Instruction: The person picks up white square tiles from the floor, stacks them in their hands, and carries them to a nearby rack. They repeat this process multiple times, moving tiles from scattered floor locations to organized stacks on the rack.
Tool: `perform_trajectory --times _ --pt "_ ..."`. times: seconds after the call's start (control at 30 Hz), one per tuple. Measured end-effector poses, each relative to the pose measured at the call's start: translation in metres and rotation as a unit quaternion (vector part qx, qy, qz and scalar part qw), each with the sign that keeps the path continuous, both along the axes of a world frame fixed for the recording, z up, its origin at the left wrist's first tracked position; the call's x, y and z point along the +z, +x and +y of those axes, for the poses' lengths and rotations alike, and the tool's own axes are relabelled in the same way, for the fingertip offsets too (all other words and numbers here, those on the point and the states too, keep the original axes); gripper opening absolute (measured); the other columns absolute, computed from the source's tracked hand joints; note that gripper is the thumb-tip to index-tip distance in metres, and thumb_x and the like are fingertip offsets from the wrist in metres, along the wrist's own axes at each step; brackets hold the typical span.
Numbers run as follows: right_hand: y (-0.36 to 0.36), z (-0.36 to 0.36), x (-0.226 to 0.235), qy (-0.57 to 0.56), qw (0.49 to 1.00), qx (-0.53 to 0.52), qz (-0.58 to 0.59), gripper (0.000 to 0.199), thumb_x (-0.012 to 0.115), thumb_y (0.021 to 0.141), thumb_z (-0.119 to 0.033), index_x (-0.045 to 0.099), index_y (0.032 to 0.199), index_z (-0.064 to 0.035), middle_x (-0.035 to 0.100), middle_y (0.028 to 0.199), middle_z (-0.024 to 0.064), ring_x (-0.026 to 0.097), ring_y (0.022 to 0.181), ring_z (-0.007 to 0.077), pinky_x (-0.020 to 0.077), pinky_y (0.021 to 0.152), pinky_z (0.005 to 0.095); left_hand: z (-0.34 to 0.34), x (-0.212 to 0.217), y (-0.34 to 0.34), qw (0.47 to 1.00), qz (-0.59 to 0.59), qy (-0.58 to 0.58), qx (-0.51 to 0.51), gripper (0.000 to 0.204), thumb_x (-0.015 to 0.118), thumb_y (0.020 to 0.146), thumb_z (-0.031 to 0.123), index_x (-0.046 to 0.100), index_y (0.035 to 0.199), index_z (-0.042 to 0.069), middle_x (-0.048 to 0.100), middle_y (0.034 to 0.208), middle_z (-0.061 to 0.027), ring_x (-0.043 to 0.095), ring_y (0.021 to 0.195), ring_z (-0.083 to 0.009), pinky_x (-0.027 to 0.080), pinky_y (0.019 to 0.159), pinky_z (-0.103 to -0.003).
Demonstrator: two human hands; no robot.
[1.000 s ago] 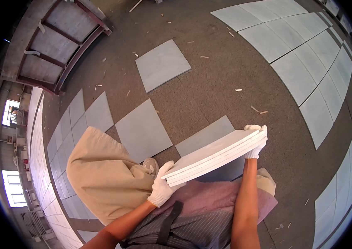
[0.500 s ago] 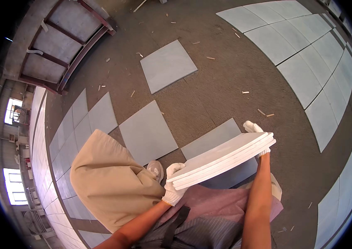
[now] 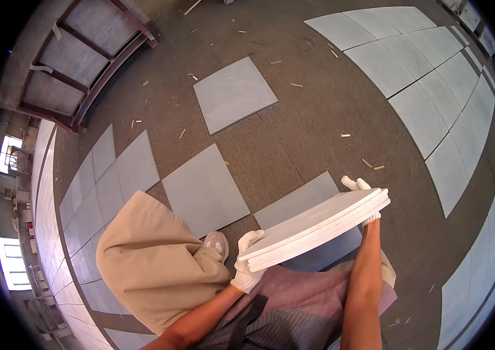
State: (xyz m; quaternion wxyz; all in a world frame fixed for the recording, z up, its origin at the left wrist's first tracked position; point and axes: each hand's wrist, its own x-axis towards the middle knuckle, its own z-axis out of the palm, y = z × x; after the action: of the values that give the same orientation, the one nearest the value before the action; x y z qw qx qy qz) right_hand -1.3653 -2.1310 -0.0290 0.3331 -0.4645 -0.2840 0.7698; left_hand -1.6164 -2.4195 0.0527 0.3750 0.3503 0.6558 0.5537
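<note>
I carry a short stack of white-edged stone tiles (image 3: pixel 317 226) in front of my lap, held tilted with its right end farther away. My left hand (image 3: pixel 248 263), in a white knit glove, is closed round the stack's left end. At the far right end, my right hand (image 3: pixel 357 184) grips it, also gloved; part of that hand is hidden behind the tiles. Directly under the stack lies a grey floor tile (image 3: pixel 294 200), partly covered from sight. Another square tile (image 3: pixel 205 189) rests beyond my left foot, and a lone tile (image 3: pixel 236 94) lies farther off.
Rows of laid tiles (image 3: pixel 428 96) spread across the right, with more tiles (image 3: pixel 134 162) at the left. Small wooden slivers (image 3: pixel 345 135) dot the brown floor (image 3: pixel 282 131). A panel with a reddish-brown frame (image 3: pixel 78 52) stands at upper left. My shoe (image 3: pixel 217 244) is beside the near tile.
My view has shifted slightly, moving the floor tiles a little in the picture. Both hands keep hold of the tile stack, which has barely moved.
</note>
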Motion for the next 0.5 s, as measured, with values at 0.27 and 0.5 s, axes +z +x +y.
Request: perform_trajectory --times 0.27,0.5 --pt "-0.030 -0.013 0.041 -0.045 0.998 -0.040 -0.016 0.045 0.063 0.088 -0.041 0.074 0.099 0.0014 0.071 0.102 0.0103 0.063 0.094 0.0203 0.0520 0.085 0.0351 -0.002 0.002 0.000 0.998 0.052 0.011 -0.015 0.062 0.062 0.090 0.003 0.028 0.142 0.009 0.041 0.140 -0.0105 0.042 0.130 -0.0221 0.037 0.111 -0.038" --pt "-0.015 -0.006 0.013 -0.062 0.998 0.000 0.006 0.044 0.061 0.090 -0.041 0.073 0.098 0.0004 0.071 0.090 0.0116 0.065 0.078 0.0212 0.0554 0.072 0.0362 0.001 -0.009 0.003 0.999 0.004 0.018 0.046 0.059 0.072 0.084 0.006 0.039 0.133 0.003 0.049 0.130 -0.0136 0.053 0.119 -0.0230 0.045 0.100 -0.033"
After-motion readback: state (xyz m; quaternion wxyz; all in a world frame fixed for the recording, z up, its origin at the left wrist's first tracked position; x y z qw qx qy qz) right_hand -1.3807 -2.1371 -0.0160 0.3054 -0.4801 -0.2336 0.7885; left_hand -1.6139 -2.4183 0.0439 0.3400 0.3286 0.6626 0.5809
